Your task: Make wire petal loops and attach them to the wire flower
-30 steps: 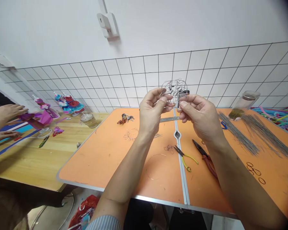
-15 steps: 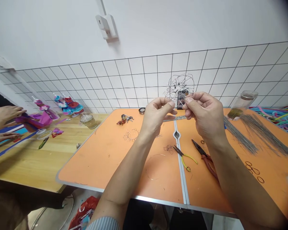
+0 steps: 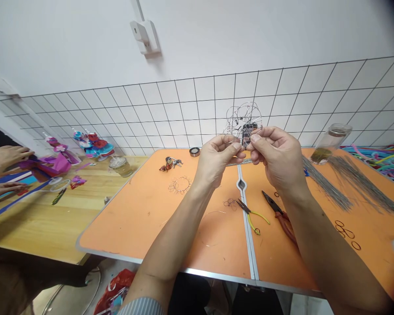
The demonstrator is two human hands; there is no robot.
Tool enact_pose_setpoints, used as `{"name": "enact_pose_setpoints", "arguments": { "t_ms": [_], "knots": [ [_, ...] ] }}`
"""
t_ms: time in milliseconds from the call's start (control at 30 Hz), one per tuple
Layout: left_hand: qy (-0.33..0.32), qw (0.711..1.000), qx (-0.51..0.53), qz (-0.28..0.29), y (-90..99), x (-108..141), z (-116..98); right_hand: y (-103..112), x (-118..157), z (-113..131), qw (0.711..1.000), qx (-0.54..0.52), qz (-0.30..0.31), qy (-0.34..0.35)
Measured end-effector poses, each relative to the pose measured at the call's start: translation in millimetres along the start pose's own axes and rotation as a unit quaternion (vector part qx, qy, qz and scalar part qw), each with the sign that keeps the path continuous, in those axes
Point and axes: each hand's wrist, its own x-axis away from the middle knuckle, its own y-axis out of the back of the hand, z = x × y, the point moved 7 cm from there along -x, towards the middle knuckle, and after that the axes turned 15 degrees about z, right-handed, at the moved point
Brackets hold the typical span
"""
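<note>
Above the back of the orange table (image 3: pixel 131 223), my left hand (image 3: pixel 215 159) pinches the near left side of a rounded openwork shape of thin wire (image 3: pixel 244 113). My right hand (image 3: pixel 277 153) pinches the same wire shape on the right, its fingertips almost meeting the left ones. Just where the fingers grip is hard to make out. A phone-like dark object (image 3: pixel 248 130) shows behind the wire. Below the hands lie yellow-handled pliers (image 3: pixel 256 215), red-handled pliers (image 3: pixel 280 214) and a small tangle of wire (image 3: pixel 230 203).
A looped wire ring (image 3: pixel 180 185) and a roll of tape (image 3: pixel 194 152) lie left. To the right are bundles of straight wire (image 3: pixel 328 186), dark rings (image 3: pixel 356 245) and a glass jar (image 3: pixel 331 143). Another person's hands (image 3: pixel 8 162) work with purple material at far left.
My two hands have come closer together, the right one shifting slightly left. The wire shape has turned and moved a little left.
</note>
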Motion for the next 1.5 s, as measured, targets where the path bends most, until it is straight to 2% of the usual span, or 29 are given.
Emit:
{"name": "enact_pose_setpoints", "arguments": {
  "t_ms": [1000,1500],
  "knots": [
    [-0.01,1.0,-0.007,-0.012,4.2,-1.2,0.1,8.5,-1.5,0.9,0.999,0.029,-0.012,0.02],
    [-0.018,0.998,-0.031,-0.042,12.6,2.1,-13.6,8.1,-2.0,0.6,0.999,0.028,-0.004,0.017]
  ]
}}
